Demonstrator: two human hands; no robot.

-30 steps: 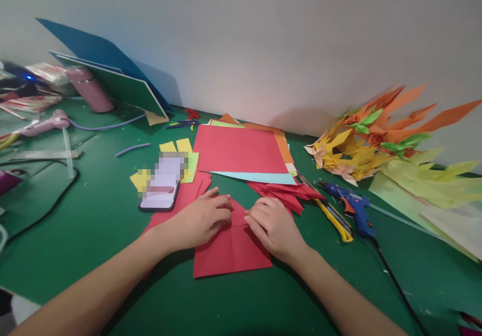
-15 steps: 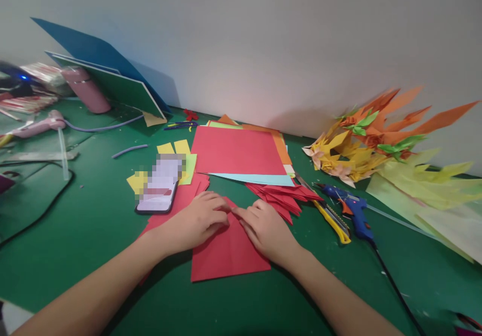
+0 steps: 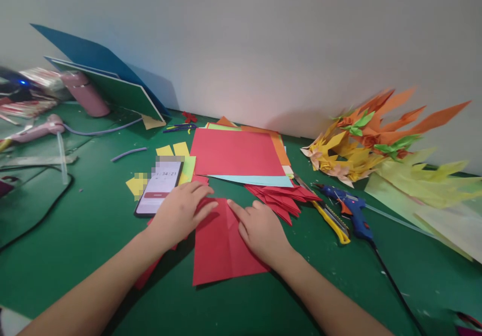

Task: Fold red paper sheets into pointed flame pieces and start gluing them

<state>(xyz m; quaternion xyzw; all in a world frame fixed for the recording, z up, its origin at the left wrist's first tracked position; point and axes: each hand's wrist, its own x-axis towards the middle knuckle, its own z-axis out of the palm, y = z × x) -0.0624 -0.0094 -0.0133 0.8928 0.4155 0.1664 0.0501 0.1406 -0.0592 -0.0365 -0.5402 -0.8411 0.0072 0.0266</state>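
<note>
One red sheet (image 3: 218, 250) pressed flat under two hands: left hand (image 3: 179, 211) open, fingers together; right hand (image 3: 259, 229) open, forefinger out. One phone (image 3: 157, 189) just beyond left hand, screen partly blurred. Sheet's far edge hidden.

Matt, creased red paper (image 3: 218, 250) near, on smooth green mat (image 3: 94, 235). Glossy phone screen (image 3: 158, 190) left. Shiny blue plastic glue gun (image 3: 352, 210), yellow plastic cutter (image 3: 333, 220) right.

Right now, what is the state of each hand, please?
Left hand: open, flat on the red paper, holding nothing.
Right hand: open, index finger pressing the same paper, holding nothing.
</note>
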